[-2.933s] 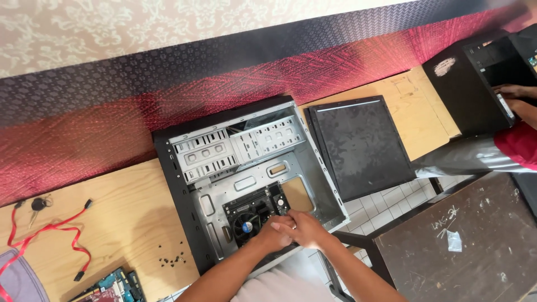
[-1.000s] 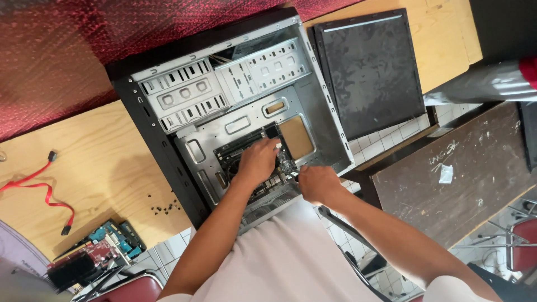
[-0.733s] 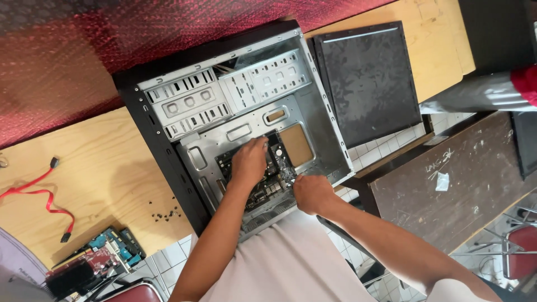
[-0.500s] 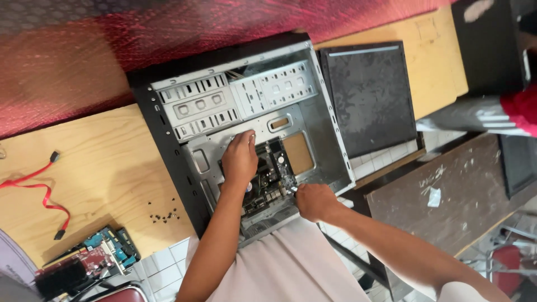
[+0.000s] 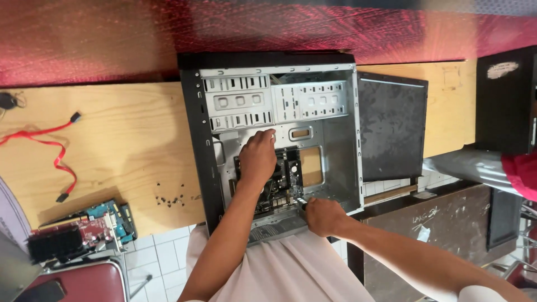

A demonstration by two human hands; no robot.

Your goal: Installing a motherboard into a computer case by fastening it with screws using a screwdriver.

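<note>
An open grey computer case (image 5: 335, 128) lies on its side on a wooden table (image 5: 123, 145). A dark motherboard (image 5: 288, 176) sits inside it. My left hand (image 5: 257, 156) rests on the board's upper left part, fingers curled, reaching toward the drive bays. At the board's lower right corner, by the case's near edge, my right hand (image 5: 324, 215) pinches a small metal piece. What exactly it grips is too small to tell.
The black side panel (image 5: 391, 128) lies right of the case. A red cable (image 5: 50, 148) and a red-and-blue circuit card (image 5: 84, 229) lie at left, with small screws (image 5: 170, 198) near the case. Another person's red sleeve (image 5: 520, 173) and a second black case (image 5: 506, 100) are at right.
My left hand has moved up the motherboard toward the drive bays. My right hand stays at the board's near corner. The view has turned so the case sits squarer.
</note>
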